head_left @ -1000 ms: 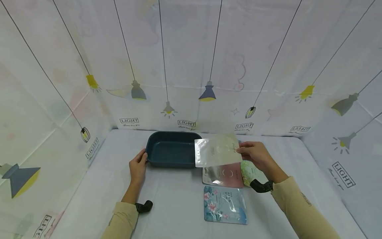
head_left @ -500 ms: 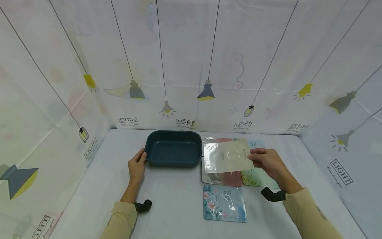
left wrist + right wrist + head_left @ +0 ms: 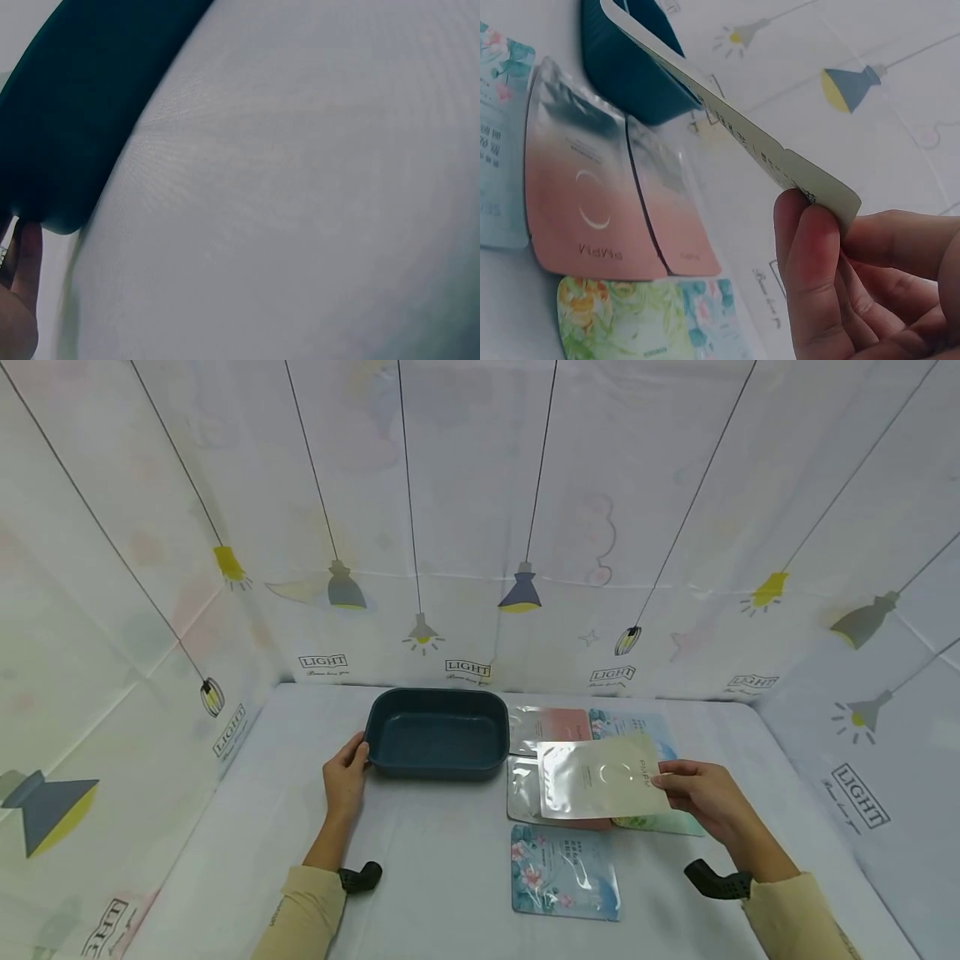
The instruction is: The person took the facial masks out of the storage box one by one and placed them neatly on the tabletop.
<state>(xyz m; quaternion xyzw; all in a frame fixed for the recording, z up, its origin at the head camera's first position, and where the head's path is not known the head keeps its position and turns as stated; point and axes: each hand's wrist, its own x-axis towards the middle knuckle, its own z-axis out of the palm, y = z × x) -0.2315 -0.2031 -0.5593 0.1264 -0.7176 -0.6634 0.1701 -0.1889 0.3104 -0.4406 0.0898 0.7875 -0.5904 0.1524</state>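
My left hand (image 3: 346, 783) holds the left end of a dark teal rectangular dish (image 3: 437, 772); its thumb and a fingertip meet the outer wall in the left wrist view. The dish looks bare inside. With thumb and fingers, my right hand (image 3: 708, 797) pinches the right edge of a cream face mask packet (image 3: 596, 781), raised over other packets. Edge-on in the right wrist view, the packet slants above the pink mask packets (image 3: 596, 217). A green mask packet (image 3: 660, 823) is partly hidden beneath it.
A blue floral mask packet (image 3: 566, 872) lies nearest the person. Another blue packet (image 3: 630, 724) and a silver-pink packet (image 3: 551, 727) lie at the back, right of the dish. Lamp-printed cloth walls (image 3: 465, 485) rise behind the white table (image 3: 420, 877).
The right hand has carried the cream packet right and nearer the person, away from the dish's right end. Packets behind it have come into view. The left hand and dish have stayed put.
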